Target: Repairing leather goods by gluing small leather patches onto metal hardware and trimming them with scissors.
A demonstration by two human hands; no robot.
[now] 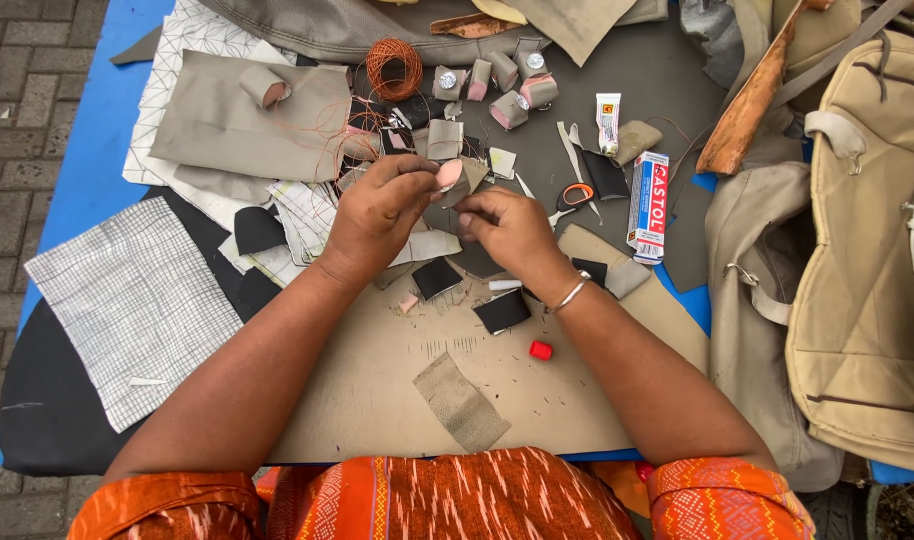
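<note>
At centre frame, both hands meet over a tan work board laid on a blue table. The left hand is pinched, fingertips closed on a small folded piece of grey material with a pink underside, raised just above the clutter so its edge faces the other hand. The right hand, wearing a thin metal bangle, has its fingers curled and touching the same piece from the right side, apparently steadying or pressing its fold; whether it holds anything else cannot be told. Directly behind the hands, toward the upper centre, lie several similar folded grey-and-pink pieces, some with round metal fittings, set in a loose group as if finished work. A coil of orange thread sits beside them to the left. Right of the hands lie orange-handled scissors, a small white glue tube and its red-and-blue box, all within reach. A red cap rests on the board near the right forearm. Black offcuts and a grey swatch lie below the hands. A beige bag occupies the right edge.
</note>
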